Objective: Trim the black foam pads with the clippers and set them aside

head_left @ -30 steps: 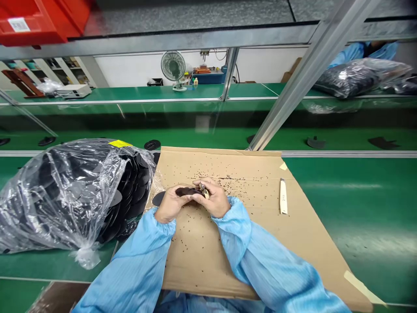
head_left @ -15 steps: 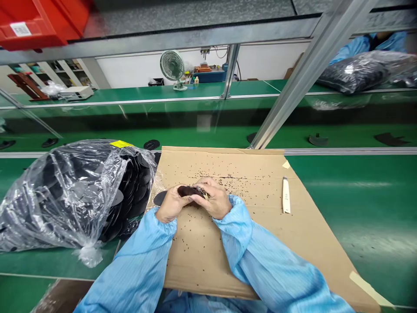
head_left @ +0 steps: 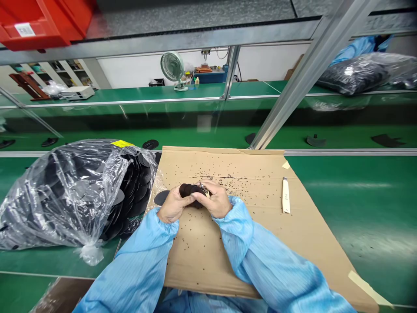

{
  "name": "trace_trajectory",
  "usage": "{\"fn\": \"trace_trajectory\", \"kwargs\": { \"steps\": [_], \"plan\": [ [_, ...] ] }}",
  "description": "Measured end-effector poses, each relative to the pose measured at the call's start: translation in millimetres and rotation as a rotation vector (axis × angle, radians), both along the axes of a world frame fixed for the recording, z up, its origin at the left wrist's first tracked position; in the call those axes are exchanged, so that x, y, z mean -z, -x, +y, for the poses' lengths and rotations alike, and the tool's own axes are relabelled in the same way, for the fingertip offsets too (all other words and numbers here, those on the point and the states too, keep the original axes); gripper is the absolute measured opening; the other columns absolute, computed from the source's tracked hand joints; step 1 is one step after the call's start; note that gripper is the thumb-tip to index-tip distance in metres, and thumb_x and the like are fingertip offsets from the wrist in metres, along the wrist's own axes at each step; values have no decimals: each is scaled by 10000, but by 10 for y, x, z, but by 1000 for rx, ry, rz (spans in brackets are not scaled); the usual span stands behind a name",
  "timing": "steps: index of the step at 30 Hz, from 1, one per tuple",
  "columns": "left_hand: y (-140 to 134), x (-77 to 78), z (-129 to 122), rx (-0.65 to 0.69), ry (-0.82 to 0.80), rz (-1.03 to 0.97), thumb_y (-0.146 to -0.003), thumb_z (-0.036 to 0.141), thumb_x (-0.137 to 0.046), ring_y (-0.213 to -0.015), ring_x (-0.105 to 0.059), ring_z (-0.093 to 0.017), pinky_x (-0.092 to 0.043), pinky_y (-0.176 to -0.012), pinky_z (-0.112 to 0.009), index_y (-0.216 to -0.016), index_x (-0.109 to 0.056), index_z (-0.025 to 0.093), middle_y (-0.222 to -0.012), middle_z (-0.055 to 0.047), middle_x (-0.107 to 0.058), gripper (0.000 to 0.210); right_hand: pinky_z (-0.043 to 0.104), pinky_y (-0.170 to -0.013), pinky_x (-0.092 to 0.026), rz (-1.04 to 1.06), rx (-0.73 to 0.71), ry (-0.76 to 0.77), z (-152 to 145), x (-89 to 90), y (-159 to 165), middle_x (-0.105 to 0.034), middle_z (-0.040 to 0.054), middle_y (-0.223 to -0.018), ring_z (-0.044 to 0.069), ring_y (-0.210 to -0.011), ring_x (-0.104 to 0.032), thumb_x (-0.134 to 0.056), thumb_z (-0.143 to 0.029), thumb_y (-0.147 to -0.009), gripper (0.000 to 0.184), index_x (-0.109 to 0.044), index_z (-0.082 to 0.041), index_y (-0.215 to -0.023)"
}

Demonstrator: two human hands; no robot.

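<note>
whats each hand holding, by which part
Left hand grips a dark piece by its left edge; right hand holds a metallic tool, exact grip hidden.

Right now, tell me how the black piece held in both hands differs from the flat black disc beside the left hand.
The black piece is held between the left hand and right hand; the flat black disc lies on the brown cardboard. The piece looks thick and uneven in outline; the disc looks thin and smoothly rounded. Both are black.
</note>
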State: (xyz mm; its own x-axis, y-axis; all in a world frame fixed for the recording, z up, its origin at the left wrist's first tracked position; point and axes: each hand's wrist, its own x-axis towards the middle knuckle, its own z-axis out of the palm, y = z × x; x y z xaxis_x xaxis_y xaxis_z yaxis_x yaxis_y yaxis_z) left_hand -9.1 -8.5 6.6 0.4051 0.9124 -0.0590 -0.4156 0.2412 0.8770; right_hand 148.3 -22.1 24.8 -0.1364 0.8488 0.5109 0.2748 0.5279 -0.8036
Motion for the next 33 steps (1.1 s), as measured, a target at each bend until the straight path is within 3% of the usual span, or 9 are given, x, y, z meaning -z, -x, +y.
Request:
{"fn": "trace_trajectory", "kwargs": {
  "steps": [6, 11, 19, 26, 33],
  "plan": [
    [34, 69, 42, -96, -92, 69, -539, 235, -853, -725, -623, -163, -506, -747, -318, -732, -652, 143, -744, -34, -680, 293, 381, -880, -490, 12, -25, -19, 1, 45, -3, -539, 115, -1082, 225, -984, -576, -749, -518, -695, 501, -647, -180, -1052],
    [76, 106, 72, -97, -189, 140, -555, 177, -830, -792, -651, -177, -520, -771, -312, -705, -680, 165, -807, -33, -710, 212, 344, -809, -500, -63, -37, -37, -25, 36, -6, -564, 75, -944, 196, -889, -574, -692, -531, -757, 412, -676, -203, -1005],
    [63, 56, 49, -121, -248, 183, -566, 247, -835, -770, -648, -178, -515, -737, -295, -743, -702, 166, -803, -51, -711, 235, 292, -706, -500, -197, 51, -133, -24, 68, -19, -623, 53, -828, 161, -766, -588, -642, -511, -815, 333, -676, -207, -947],
    [56, 106, 39, -141, -116, 140, -511, 254, -870, -676, -593, -139, -485, -652, -255, -731, -658, 132, -721, -34, -668, 329, 273, -659, -492, -233, 56, -188, -9, 89, -11, -635, 54, -760, 152, -708, -589, -598, -481, -858, 314, -677, -178, -881],
    [21, 43, 82, -36, 137, -151, -657, 212, -792, -820, -614, -155, -482, -784, -286, -915, -631, 148, -846, -35, -655, 311, 334, -745, -510, 40, 137, 1, 23, 111, -3, -640, 81, -906, 191, -813, -617, -578, -518, -847, 395, -635, -162, -1009]
  ]
}}
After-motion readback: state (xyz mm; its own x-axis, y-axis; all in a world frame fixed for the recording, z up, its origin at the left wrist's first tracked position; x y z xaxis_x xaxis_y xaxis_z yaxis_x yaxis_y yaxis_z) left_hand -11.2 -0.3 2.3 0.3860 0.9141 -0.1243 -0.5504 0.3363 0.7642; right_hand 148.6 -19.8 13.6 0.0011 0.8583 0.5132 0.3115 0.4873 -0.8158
